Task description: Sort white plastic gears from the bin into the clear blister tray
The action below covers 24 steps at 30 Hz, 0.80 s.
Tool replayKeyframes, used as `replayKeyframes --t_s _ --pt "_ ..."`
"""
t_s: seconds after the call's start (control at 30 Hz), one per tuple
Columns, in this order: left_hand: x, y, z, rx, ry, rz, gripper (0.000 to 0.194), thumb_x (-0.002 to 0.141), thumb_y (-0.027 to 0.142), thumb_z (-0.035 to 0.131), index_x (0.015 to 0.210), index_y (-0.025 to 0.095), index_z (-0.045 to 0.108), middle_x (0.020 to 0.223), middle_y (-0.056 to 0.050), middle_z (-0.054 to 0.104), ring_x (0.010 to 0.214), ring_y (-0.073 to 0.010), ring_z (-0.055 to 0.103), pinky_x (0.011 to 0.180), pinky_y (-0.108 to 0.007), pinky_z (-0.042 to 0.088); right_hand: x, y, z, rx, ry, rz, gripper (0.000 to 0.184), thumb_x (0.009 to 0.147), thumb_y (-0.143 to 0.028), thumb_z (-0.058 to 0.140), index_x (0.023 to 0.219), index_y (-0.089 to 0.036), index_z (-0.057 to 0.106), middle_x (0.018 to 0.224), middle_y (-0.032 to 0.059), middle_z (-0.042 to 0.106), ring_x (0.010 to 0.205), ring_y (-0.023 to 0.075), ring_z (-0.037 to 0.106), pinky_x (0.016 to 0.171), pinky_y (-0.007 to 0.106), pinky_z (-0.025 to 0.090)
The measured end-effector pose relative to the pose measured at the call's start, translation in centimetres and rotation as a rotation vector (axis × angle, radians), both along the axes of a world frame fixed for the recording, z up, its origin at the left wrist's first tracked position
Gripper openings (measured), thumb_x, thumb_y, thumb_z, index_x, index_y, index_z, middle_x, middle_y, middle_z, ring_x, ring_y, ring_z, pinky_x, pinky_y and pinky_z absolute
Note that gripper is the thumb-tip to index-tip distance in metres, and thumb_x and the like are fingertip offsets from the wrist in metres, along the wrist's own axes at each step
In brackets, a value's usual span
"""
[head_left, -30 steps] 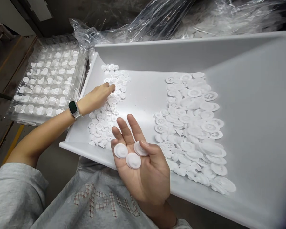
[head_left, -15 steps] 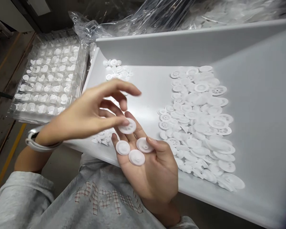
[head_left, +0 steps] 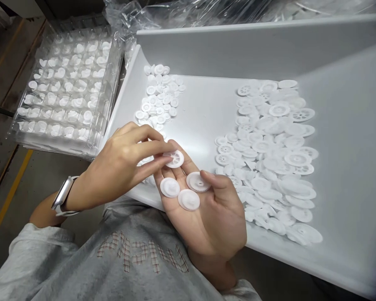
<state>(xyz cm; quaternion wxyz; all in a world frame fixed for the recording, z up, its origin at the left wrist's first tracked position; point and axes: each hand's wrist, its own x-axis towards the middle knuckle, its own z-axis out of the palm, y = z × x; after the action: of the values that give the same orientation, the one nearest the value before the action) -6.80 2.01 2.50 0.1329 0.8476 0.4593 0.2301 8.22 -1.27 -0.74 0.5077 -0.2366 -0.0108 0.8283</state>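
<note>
My left hand (head_left: 128, 161), with a watch on its wrist, reaches over the fingers of the other hand. Its thumb and fingertips are closed on the edge of a white spoked plastic gear (head_left: 176, 159). Palm up below the tray's near edge, my right hand (head_left: 203, 225) carries white plastic gears. Its thumb presses on a toothed one (head_left: 198, 182), while a second gear (head_left: 170, 187) and a third gear (head_left: 189, 200) lie flat on the fingers and palm. The pinched gear is over the right fingertips; whether it touches them I cannot tell.
A large white tray (head_left: 203, 104) holds a heap of bigger white gears (head_left: 266, 154) on the right and smaller gears (head_left: 159, 100) on the left. Stacked clear compartment trays (head_left: 62, 90) with white parts stand at the left. Plastic film (head_left: 188, 16) lies behind.
My left hand's raised, spread fingers have come down, and the fingertips now meet the thumb at the gear. My right hand still carries its three gears. The camera's view has shifted slightly.
</note>
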Motion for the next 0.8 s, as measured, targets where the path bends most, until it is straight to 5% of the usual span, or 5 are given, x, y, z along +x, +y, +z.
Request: replayKeyframes --t_s 0.27,0.8 --pt "-0.28 -0.30 0.36 -0.089 0.009 -0.039 0.026 0.091 0.034 0.059 0.112 0.021 0.066 0.107 -0.003 0.068 0.099 -0.0129 0.057 0.091 -0.029 0.045 0.20 -0.03 -0.35 -0.038 -0.095 0.042 0.036 0.085 -0.036 0.049 0.114 -0.027 0.067 0.123 -0.0012 0.067 0.126 0.0189 0.056 0.116 0.039 0.039" --pt "-0.10 -0.52 0.08 -0.116 0.000 0.012 0.020 0.092 0.036 0.058 0.105 0.022 0.063 0.092 0.003 0.070 0.093 -0.0122 0.055 0.085 -0.029 0.038 0.10 0.08 -0.35 -0.016 -0.067 0.050 0.041 0.086 -0.035 0.044 0.115 -0.022 0.068 0.129 0.0016 0.064 0.128 0.0184 0.055 0.116 0.036 0.036"
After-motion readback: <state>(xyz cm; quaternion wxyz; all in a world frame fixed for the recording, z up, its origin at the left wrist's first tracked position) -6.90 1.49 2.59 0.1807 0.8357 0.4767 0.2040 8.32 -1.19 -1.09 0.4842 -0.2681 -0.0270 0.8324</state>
